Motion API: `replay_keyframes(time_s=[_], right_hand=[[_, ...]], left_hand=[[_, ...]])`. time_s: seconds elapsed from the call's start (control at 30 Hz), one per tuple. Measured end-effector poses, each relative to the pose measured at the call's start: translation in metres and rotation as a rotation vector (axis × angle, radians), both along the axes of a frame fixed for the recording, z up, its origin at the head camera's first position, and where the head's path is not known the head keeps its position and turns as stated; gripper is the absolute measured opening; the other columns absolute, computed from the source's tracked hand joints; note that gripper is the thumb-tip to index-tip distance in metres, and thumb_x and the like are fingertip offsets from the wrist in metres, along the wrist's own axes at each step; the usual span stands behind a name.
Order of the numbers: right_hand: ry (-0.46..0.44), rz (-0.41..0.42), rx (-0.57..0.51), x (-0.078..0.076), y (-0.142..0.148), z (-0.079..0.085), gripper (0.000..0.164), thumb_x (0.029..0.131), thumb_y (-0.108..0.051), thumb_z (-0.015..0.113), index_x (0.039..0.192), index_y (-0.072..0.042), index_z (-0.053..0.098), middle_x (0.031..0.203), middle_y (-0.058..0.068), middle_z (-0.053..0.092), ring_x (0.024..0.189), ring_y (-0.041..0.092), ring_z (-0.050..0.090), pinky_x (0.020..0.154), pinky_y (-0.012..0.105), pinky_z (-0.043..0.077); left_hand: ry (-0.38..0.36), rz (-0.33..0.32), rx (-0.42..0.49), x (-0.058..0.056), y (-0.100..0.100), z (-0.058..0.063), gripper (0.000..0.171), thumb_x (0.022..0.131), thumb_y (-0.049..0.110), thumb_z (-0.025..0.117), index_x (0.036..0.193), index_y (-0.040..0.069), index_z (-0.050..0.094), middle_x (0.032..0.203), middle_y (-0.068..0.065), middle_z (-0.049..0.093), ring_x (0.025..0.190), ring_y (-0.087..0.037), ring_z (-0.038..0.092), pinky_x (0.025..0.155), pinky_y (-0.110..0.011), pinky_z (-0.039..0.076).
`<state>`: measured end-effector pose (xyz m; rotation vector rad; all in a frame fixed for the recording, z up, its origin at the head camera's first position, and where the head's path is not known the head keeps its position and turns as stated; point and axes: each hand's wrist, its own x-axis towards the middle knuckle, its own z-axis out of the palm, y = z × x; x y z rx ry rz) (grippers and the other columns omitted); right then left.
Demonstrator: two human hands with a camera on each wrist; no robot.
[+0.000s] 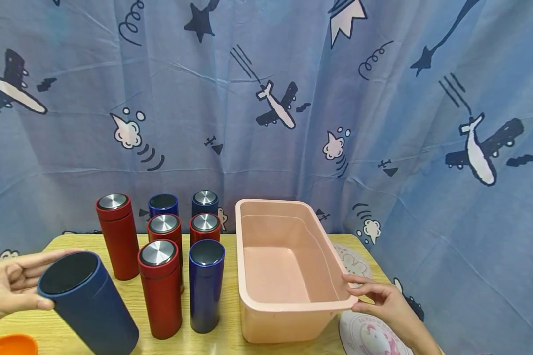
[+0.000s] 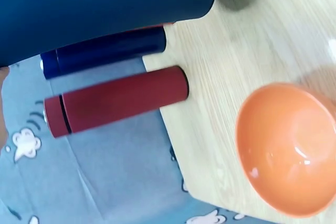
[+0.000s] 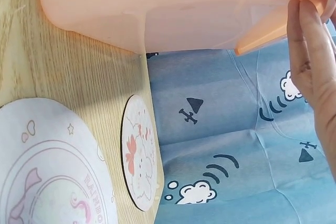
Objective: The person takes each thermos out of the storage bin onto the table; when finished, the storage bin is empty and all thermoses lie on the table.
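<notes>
My left hand (image 1: 19, 283) grips a dark blue thermos (image 1: 97, 310) near its black lid, thumb in front and fingers behind. The thermos leans, its lid toward the left; in the left wrist view its blue body (image 2: 105, 11) crosses the top, with a round shadow beside its base. On the right, a peach plastic tub (image 1: 277, 323) stands on the table. My right hand (image 1: 384, 301) pinches the tub's near right rim corner between thumb and fingers. Between the held thermos and the tub stand a red thermos (image 1: 161, 301) and a shiny blue thermos (image 1: 206, 296).
Behind them stand several more thermoses, among them a tall red one (image 1: 120, 241) at the left. An orange bowl (image 2: 289, 150) sits near the table's front left. Round printed mats (image 3: 52, 156) lie right of the tub. A blue patterned curtain (image 1: 266, 148) hangs behind the wooden table (image 1: 73, 241).
</notes>
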<state>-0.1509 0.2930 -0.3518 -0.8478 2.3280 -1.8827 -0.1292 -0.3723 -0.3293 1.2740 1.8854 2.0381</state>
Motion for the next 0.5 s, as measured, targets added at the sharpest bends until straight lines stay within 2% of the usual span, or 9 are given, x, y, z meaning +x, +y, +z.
replay_keyframes(time_s=[0.1, 0.27, 0.33, 0.43, 0.5], right_hand=[[0.000, -0.006, -0.001, 0.000, 0.000, 0.000, 0.030, 0.084, 0.012, 0.063, 0.113, 0.011, 0.064, 0.129, -0.010, 0.060, 0.120, -0.001, 0.052, 0.086, 0.021, 0.052], [-0.008, -0.030, 0.010, 0.001, 0.000, 0.000, 0.029, 0.084, 0.012, 0.063, 0.113, 0.009, 0.065, 0.128, -0.011, 0.061, 0.120, -0.003, 0.050, 0.086, 0.021, 0.051], [-0.012, -0.034, 0.012, 0.002, 0.001, 0.000, 0.028, 0.084, 0.012, 0.063, 0.112, 0.008, 0.066, 0.128, -0.011, 0.061, 0.120, -0.004, 0.050, 0.086, 0.021, 0.051], [-0.015, -0.028, 0.009, 0.002, 0.001, -0.001, 0.027, 0.084, 0.012, 0.063, 0.111, 0.008, 0.066, 0.128, -0.010, 0.061, 0.120, -0.004, 0.049, 0.086, 0.022, 0.051], [-0.013, -0.020, 0.005, 0.001, 0.000, 0.000, 0.028, 0.084, 0.012, 0.062, 0.111, 0.008, 0.066, 0.129, -0.010, 0.061, 0.121, -0.004, 0.049, 0.087, 0.022, 0.051]], left_hand=[[0.043, 0.066, -0.022, -0.005, -0.009, -0.001, 0.082, 0.073, -0.039, 0.047, 0.144, 0.002, 0.041, 0.140, -0.006, 0.051, 0.122, -0.014, 0.053, 0.087, -0.027, 0.052], [0.014, 0.158, -0.059, -0.013, -0.017, -0.003, 0.082, 0.076, -0.036, 0.048, 0.144, 0.010, 0.043, 0.139, 0.001, 0.053, 0.118, -0.012, 0.057, 0.083, -0.026, 0.054], [0.015, 0.163, -0.054, -0.017, -0.019, -0.003, 0.081, 0.077, -0.036, 0.048, 0.145, 0.009, 0.043, 0.140, 0.001, 0.052, 0.118, -0.012, 0.057, 0.084, -0.026, 0.053], [0.001, 0.217, -0.069, -0.021, -0.022, -0.004, 0.079, 0.078, -0.034, 0.048, 0.144, 0.008, 0.044, 0.137, 0.001, 0.054, 0.116, -0.012, 0.058, 0.083, -0.025, 0.054], [0.013, 0.228, -0.075, -0.025, -0.024, -0.004, 0.078, 0.078, -0.034, 0.048, 0.144, 0.007, 0.044, 0.137, 0.002, 0.055, 0.116, -0.012, 0.058, 0.083, -0.025, 0.054]])
